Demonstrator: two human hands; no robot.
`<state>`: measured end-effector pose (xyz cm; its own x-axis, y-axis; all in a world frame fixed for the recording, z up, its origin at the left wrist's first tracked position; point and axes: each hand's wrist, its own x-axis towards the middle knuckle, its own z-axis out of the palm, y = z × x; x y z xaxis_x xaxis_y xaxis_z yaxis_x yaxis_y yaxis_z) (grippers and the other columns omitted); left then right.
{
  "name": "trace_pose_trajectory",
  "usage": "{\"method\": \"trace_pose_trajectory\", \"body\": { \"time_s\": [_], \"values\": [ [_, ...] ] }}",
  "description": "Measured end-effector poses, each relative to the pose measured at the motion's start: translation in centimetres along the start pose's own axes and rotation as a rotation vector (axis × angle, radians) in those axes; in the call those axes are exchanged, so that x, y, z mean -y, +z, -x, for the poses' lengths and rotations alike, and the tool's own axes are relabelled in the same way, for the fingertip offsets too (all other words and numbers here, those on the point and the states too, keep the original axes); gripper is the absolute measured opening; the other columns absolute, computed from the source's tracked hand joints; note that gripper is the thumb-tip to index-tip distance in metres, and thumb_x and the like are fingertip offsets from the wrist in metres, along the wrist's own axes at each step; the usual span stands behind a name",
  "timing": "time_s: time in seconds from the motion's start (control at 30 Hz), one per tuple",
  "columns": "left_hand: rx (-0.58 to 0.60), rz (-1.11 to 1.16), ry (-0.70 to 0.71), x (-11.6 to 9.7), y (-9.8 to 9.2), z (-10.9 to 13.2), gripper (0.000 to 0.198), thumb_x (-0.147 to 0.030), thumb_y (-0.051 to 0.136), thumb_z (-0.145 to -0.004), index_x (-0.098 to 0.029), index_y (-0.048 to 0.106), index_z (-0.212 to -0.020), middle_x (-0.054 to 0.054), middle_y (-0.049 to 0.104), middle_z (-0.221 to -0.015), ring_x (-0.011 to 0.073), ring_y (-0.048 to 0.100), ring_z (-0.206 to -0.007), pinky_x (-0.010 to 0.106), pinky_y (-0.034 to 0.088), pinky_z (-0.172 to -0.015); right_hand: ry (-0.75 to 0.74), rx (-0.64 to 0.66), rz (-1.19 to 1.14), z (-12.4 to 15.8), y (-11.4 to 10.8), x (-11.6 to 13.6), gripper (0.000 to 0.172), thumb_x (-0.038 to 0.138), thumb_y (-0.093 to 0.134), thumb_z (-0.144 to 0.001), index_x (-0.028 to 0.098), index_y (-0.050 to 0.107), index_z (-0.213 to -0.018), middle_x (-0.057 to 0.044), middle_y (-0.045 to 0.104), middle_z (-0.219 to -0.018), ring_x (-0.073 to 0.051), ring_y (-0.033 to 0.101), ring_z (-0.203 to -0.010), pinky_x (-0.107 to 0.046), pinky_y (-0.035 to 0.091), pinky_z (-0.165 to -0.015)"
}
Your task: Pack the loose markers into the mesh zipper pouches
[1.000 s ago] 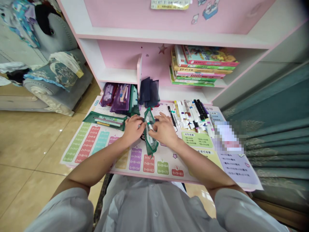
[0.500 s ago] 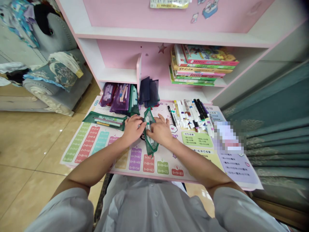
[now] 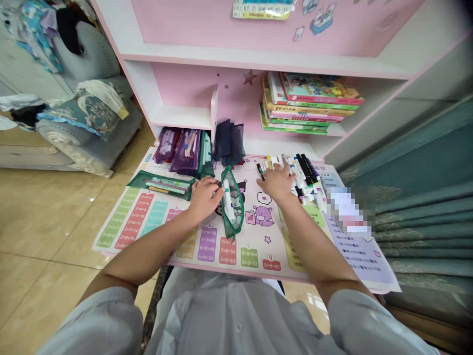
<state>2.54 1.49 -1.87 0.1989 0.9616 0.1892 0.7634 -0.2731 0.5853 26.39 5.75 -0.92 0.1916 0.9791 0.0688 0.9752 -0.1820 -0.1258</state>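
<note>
A green mesh pouch [image 3: 238,221] lies upright on the desk in front of me, with a few white markers [image 3: 228,199] inside it. My left hand [image 3: 204,198] is closed at the pouch's left edge, thumb and fingers against the mesh. Over at the pile of markers [image 3: 305,180], my right hand [image 3: 278,182] reaches down with its fingers spread on the near left part. The fingertips touch markers, but none is lifted. Left of my left hand, another green mesh pouch [image 3: 138,178] lies flat with several pens showing through.
Purple mesh pouches [image 3: 183,157] filled with pens and dark folded pouches [image 3: 229,143] stand at the desk's back. Stacked books [image 3: 306,106] fill the shelf's right side. A blurred phone-like object [image 3: 349,211] lies at right on the printed desk mat [image 3: 258,241].
My right hand has left the green pouch and moved right and away from me to the marker pile. My left hand has stayed at the pouch's edge.
</note>
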Motion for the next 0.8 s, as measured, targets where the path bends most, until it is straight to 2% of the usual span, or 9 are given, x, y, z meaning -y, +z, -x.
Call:
{"method": "trace_pose_trajectory", "body": {
  "time_s": [0.1,0.3,0.53,0.67,0.8],
  "values": [
    [-0.005,0.003,0.021,0.3,0.1,0.0,0.028,-0.033,0.057,-0.094,-0.023,0.068,-0.07,0.004,0.073,-0.116,0.0255,0.058,-0.127,0.049,0.038,-0.115,0.031,0.065,0.065,-0.5,0.6,-0.4,0.041,0.035,0.061,-0.087,0.012,0.07,-0.119,-0.021,0.045,-0.15,-0.045,0.02,-0.148,-0.069,0.028,-0.109],
    [-0.016,0.009,0.034,0.5,0.3,-0.1,0.03,-0.033,0.056,-0.094,-0.024,0.067,-0.068,0.003,0.074,-0.115,0.0248,0.059,-0.125,0.049,0.039,-0.115,0.04,0.049,0.091,-0.5,1.0,-0.1,0.042,0.024,0.052,-0.089,0.009,0.067,-0.125,-0.022,0.044,-0.151,-0.045,0.02,-0.149,-0.069,0.027,-0.111],
    [-0.015,0.003,0.02,0.2,0.1,0.0,0.028,-0.032,0.057,-0.093,-0.023,0.068,-0.068,0.004,0.074,-0.116,0.0264,0.057,-0.129,0.05,0.039,-0.114,0.016,0.033,0.119,-0.6,1.7,0.1,0.041,0.017,0.045,-0.087,0.01,0.072,-0.118,-0.02,0.043,-0.153,-0.042,0.016,-0.151,-0.07,0.023,-0.111],
    [-0.015,-0.001,0.027,0.2,0.2,-0.1,0.029,-0.032,0.057,-0.094,-0.023,0.068,-0.068,0.003,0.074,-0.115,0.025,0.059,-0.126,0.049,0.039,-0.115,0.026,0.071,0.145,-0.9,2.0,-0.1,0.041,0.019,0.045,-0.087,0.011,0.073,-0.115,-0.02,0.045,-0.152,-0.04,0.016,-0.151,-0.07,0.024,-0.112],
    [-0.022,0.004,0.035,0.4,0.3,-0.1,0.029,-0.033,0.056,-0.093,-0.024,0.068,-0.068,0.004,0.074,-0.114,0.0247,0.06,-0.123,0.048,0.04,-0.115,0.023,0.039,0.12,-1.1,2.3,-0.4,0.042,0.024,0.046,-0.088,0.01,0.072,-0.117,-0.021,0.049,-0.148,-0.04,0.019,-0.15,-0.069,0.027,-0.11]
  ]
}}
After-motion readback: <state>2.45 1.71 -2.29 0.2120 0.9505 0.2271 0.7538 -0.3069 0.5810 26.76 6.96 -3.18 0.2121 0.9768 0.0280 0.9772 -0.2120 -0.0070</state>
